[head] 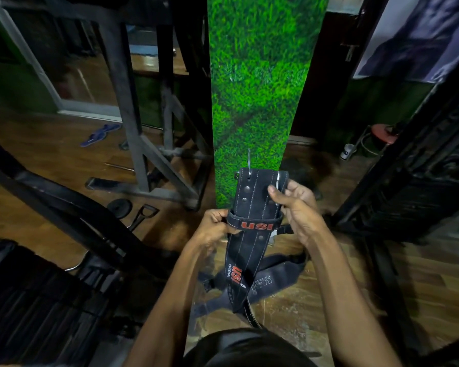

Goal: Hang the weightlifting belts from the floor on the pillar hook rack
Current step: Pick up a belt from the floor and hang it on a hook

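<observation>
**Operator:** State the hold on the belt, left to right.

**Inspector:** The left hand [214, 227] grips the keeper loop [255, 224] at its 9 o'clock end, fingers curled and clamped on the loop edge. The black USI weightlifting belt [252, 207] is held upright and flat against the grass-print pillar [257, 88]. The right hand [297, 207] pinches the belt's 3 o'clock edge, thumb on the face and fingers wrapped behind, next to the buckle prong [278, 186].

**Operator:** Reason for that hold?

**Inspector:** Judged from the pose: two-point support keeps the upper end square while a punched hole is aligned with the metal hook [249, 161] at 12 o'clock. The hook shaft appears to pass through a hole near the top edge, but I cannot tell whether the belt's weight is carried by it yet. The tail hangs free toward 6 o'clock.

**Operator:** Count the items.

**Inspector:** Belts: one in hand, and a second belt [273, 280] lies on the wooden floor [355, 274] at 6 o'clock, beneath the hanging tail; further straps there are tangled, so the floor count is uncertain. Hooks visible: one. Hands engaged: two. At 9 o'clock, one weight plate [119, 207] lies on the floor, and one pair of blue sandals [100, 135] lies farther off at 10 o'clock.
</observation>
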Available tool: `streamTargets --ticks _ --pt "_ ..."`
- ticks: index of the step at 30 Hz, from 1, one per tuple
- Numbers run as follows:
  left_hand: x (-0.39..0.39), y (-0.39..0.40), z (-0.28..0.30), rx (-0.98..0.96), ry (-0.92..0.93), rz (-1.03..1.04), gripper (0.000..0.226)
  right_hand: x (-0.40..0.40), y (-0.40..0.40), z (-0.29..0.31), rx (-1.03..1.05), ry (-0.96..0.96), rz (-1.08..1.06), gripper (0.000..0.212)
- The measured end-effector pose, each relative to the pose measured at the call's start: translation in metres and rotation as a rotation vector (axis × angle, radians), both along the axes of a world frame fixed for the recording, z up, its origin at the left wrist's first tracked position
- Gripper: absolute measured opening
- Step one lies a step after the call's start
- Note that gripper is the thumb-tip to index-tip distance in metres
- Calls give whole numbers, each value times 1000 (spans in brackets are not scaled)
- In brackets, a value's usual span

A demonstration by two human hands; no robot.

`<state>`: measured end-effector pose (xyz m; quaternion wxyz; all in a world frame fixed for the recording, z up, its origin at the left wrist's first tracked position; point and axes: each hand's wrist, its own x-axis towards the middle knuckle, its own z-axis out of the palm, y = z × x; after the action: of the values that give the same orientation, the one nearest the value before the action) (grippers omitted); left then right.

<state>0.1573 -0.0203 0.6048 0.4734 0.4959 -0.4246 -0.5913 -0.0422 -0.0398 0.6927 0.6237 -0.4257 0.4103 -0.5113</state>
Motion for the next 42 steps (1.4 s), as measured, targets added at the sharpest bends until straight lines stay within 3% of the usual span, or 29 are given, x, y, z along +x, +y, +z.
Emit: streamTargets --ticks 5,7,9,12,15,17,19,22,24,27,29,33,36,39,42 --pt "11 1 10 3 18 -106 40 5 5 -6 -89 71 -63 43" --pt "18 3 19 3 65 -195 55 5 5 -7 -103 79 -72 38" --pt "27 5 31 -2 245 -262 70 5 6 -8 -105 63 -82 33" --pt "33 4 65 80 463 -286 60 7 8 -11 -115 116 -97 27" --pt "24 -7 95 333 271 -125 83 16 12 -13 -131 212 -100 24" --pt "17 -15 105 437 198 -10 86 20 16 -15 -136 254 -102 22" --pt "8 -16 109 494 146 46 80 21 19 -16 -146 294 -107 23" --pt "2 -14 106 503 131 70 54 24 24 -18 -147 314 -114 25" --pt "7 -13 99 455 160 32 43 27 26 -18 -145 320 -133 26" --pt "23 -11 85 256 212 -140 66 28 26 -17 -154 315 -172 28" --pt "29 -7 79 108 210 -220 67 30 25 -14 -153 297 -200 27" --pt "33 -12 74 -85 74 -125 57 39 26 -11 -152 272 -230 26" --pt "35 -16 77 -139 22 -83 62 44 25 -8 -160 249 -241 25" --pt "37 -21 83 -213 26 -105 58 53 25 3 -176 229 -258 30" --pt "32 -21 97 -252 129 -56 36 58 21 14 -196 173 -294 24"
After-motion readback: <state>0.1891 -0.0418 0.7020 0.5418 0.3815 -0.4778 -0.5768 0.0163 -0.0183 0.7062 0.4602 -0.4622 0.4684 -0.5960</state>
